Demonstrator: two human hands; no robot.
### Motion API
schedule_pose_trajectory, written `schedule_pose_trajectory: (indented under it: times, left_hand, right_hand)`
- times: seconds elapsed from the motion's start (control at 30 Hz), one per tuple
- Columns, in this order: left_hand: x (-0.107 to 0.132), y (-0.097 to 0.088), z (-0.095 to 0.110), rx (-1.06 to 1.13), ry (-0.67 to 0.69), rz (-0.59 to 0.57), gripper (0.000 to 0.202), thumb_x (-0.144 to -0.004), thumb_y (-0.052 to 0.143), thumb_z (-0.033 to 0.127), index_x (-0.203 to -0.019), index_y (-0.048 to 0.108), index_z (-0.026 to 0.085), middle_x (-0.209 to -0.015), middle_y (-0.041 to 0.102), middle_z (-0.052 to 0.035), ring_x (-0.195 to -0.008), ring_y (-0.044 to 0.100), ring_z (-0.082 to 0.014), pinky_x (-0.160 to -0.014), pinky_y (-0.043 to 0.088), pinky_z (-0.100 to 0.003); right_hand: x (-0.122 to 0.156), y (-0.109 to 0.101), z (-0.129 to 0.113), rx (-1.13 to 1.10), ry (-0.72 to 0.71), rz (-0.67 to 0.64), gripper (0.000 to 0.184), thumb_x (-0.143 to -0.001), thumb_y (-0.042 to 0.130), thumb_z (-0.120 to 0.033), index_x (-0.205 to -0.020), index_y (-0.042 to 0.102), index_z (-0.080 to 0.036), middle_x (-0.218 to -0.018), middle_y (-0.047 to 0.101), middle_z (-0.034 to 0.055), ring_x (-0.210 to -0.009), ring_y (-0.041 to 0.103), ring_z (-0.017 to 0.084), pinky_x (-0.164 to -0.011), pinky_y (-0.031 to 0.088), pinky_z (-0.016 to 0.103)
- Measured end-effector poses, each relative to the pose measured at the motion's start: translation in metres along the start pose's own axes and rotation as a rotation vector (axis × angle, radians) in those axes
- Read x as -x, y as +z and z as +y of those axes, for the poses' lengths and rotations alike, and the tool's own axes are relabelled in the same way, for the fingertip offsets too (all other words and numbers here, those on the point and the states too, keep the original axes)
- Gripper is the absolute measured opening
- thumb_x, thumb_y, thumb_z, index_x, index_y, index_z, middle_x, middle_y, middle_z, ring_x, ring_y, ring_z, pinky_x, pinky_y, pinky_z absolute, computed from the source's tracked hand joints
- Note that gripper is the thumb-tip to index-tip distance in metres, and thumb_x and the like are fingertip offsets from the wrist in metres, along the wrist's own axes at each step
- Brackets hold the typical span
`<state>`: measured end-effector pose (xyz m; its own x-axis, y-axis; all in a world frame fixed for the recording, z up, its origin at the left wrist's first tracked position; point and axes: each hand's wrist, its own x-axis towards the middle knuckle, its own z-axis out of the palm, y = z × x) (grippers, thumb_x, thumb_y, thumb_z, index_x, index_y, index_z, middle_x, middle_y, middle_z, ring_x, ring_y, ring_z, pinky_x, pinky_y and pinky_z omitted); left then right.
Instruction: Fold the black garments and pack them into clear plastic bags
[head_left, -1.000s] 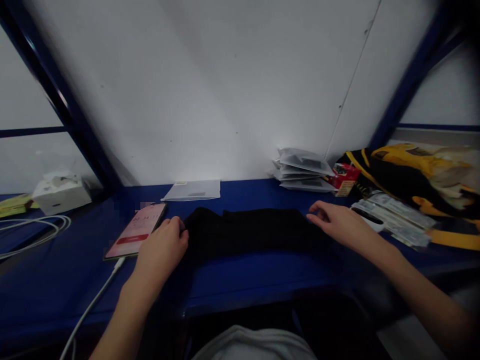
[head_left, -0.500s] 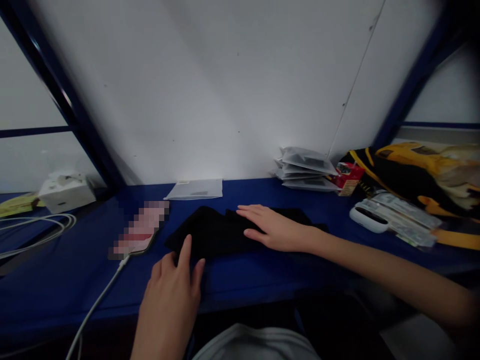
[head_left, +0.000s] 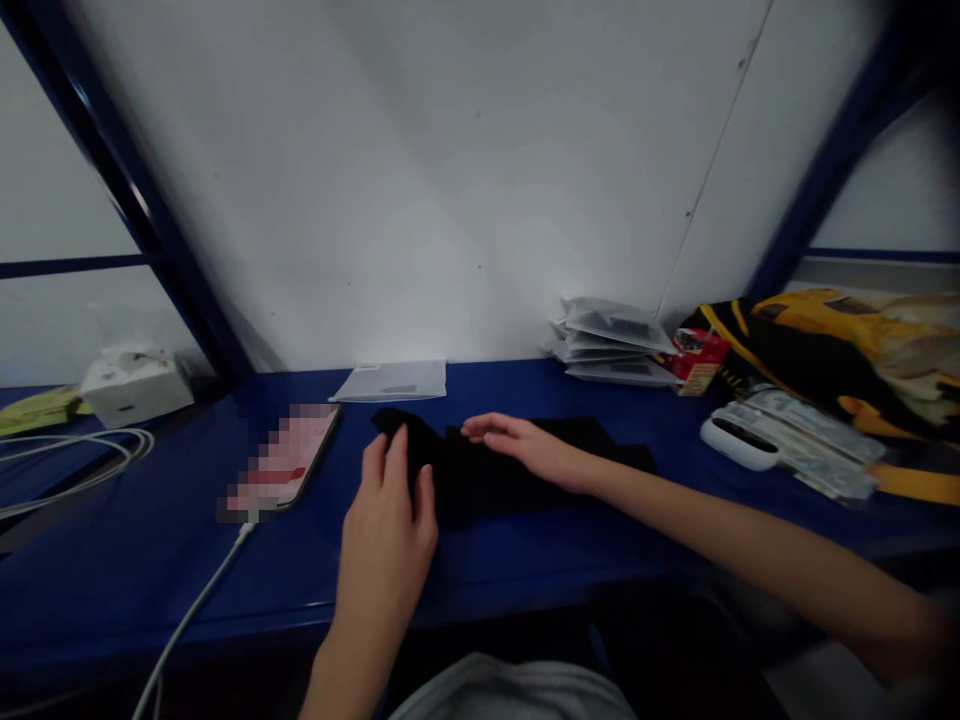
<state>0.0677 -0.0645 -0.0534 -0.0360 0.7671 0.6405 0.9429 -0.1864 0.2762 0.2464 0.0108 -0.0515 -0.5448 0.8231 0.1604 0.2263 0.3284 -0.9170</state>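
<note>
A folded piece of black cloth (head_left: 517, 480) lies on the blue tabletop in front of me. My left hand (head_left: 394, 510) has hold of its left end, fingers behind it and thumb on the near side. That end (head_left: 424, 445) is raised and bent over toward the right. Over the middle of the cloth rests my right hand (head_left: 521, 445), its fingers stretched leftward and the thumb close beside them. Whether those fingertips press on the fabric is hard to see.
A phone (head_left: 289, 460) with a white cable lies left. Behind the cloth is a flat translucent bag (head_left: 397, 380); stacked bags (head_left: 615, 340) and a red box (head_left: 701, 360) stand right of it. A white oval case (head_left: 739, 443) and a black-and-yellow bag (head_left: 810, 350) lie far right.
My left hand has moved right and forward, taking hold of the cloth's left end and bending it up and inward. My right hand has shifted slightly left, with its thumb drawn closer to the fingers.
</note>
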Motion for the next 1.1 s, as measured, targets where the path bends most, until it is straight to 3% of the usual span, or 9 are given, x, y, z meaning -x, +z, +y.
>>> schedule_pose_trajectory:
  times: [0.07, 0.17, 0.27, 0.37, 0.47, 0.63, 0.8, 0.93, 1.1]
  left_hand:
    - [-0.002, 0.002, 0.009, 0.091, 0.104, -0.014, 0.041, -0.087, 0.037, 0.027, -0.126, 0.036, 0.017, -0.126, 0.043, -0.013, -0.108, 0.051, -0.0242, -0.081, 0.048, -0.033]
    - [-0.002, 0.007, 0.022, 0.199, 0.316, -0.13, 0.04, -0.087, 0.036, 0.022, -0.126, 0.036, 0.017, -0.132, 0.038, -0.0124, -0.118, 0.041, -0.0222, -0.094, 0.04, -0.036]
    - [0.003, 0.01, 0.033, 0.262, 0.556, -0.377, 0.033, -0.085, 0.038, 0.018, -0.117, 0.047, 0.018, -0.128, 0.045, -0.0089, -0.119, 0.041, -0.0204, -0.098, 0.036, -0.037]
    - [0.006, 0.009, 0.039, 0.308, 0.627, -0.533, 0.027, -0.084, 0.041, 0.017, -0.107, 0.054, 0.022, -0.121, 0.052, -0.0049, -0.115, 0.044, -0.0193, -0.099, 0.035, -0.039]
    - [0.006, 0.006, 0.039, 0.353, 0.53, -0.457, 0.029, -0.085, 0.039, 0.019, -0.111, 0.051, 0.025, -0.124, 0.048, -0.0036, -0.114, 0.044, -0.0171, -0.096, 0.038, -0.035]
    - [0.008, 0.009, 0.031, 0.155, 0.175, -0.213, 0.035, -0.084, 0.042, 0.027, -0.118, 0.046, 0.018, -0.106, 0.049, -0.0106, -0.096, 0.049, -0.0233, -0.082, 0.045, -0.041]
    - [0.015, 0.017, 0.019, 0.09, 0.203, -0.34, 0.033, -0.08, 0.047, 0.02, -0.112, 0.055, 0.024, -0.102, 0.045, -0.0089, -0.091, 0.048, -0.0231, -0.075, 0.046, -0.039]
    - [0.016, 0.013, -0.007, 0.099, 0.15, -0.338, 0.034, -0.078, 0.045, 0.017, -0.107, 0.059, 0.027, -0.104, 0.044, -0.0082, -0.094, 0.048, -0.0233, -0.08, 0.044, -0.041]
    - [0.012, -0.005, -0.036, 0.224, -0.061, -0.305, 0.036, -0.08, 0.042, 0.038, -0.11, 0.053, 0.021, -0.111, 0.049, -0.0082, -0.102, 0.05, -0.0225, -0.086, 0.042, -0.037]
  right_hand:
    - [-0.005, -0.01, 0.0, -0.232, 0.087, 0.179, 0.029, -0.079, 0.045, -0.026, -0.107, 0.052, -0.018, -0.114, 0.057, 0.0076, -0.104, 0.053, 0.016, -0.093, 0.036, 0.033]
    - [-0.01, -0.033, 0.003, -0.364, 0.109, 0.386, 0.026, -0.074, 0.048, -0.02, -0.099, 0.053, -0.018, -0.103, 0.06, 0.0063, -0.093, 0.057, 0.015, -0.084, 0.04, 0.03]
    - [-0.01, -0.056, 0.011, -0.341, 0.114, 0.475, 0.026, -0.07, 0.047, -0.015, -0.095, 0.054, -0.018, -0.093, 0.061, 0.004, -0.083, 0.058, 0.013, -0.076, 0.041, 0.027]
    - [-0.008, -0.068, 0.016, -0.289, 0.145, 0.478, 0.028, -0.067, 0.046, -0.013, -0.094, 0.053, -0.018, -0.087, 0.06, 0.0022, -0.076, 0.056, 0.012, -0.072, 0.04, 0.026]
    - [-0.007, -0.067, 0.014, -0.204, 0.177, 0.45, 0.029, -0.065, 0.045, -0.011, -0.092, 0.053, -0.018, -0.084, 0.059, 0.0017, -0.073, 0.055, 0.011, -0.07, 0.039, 0.026]
    - [-0.006, -0.06, 0.006, -0.089, 0.112, 0.395, 0.028, -0.065, 0.044, -0.009, -0.09, 0.053, -0.018, -0.084, 0.057, 0.0014, -0.074, 0.054, 0.012, -0.072, 0.039, 0.027]
    - [-0.005, -0.061, 0.005, -0.028, 0.06, 0.367, 0.025, -0.066, 0.044, -0.01, -0.088, 0.052, -0.017, -0.081, 0.056, 0.0015, -0.073, 0.053, 0.012, -0.076, 0.039, 0.029]
    - [-0.006, -0.065, 0.011, 0.007, 0.019, 0.366, 0.023, -0.068, 0.042, -0.01, -0.087, 0.052, -0.017, -0.079, 0.056, 0.0019, -0.072, 0.053, 0.012, -0.076, 0.041, 0.029]
    - [-0.007, -0.058, 0.021, 0.147, -0.012, 0.341, 0.023, -0.069, 0.043, -0.008, -0.087, 0.053, -0.018, -0.08, 0.057, 0.0026, -0.073, 0.054, 0.013, -0.075, 0.042, 0.029]
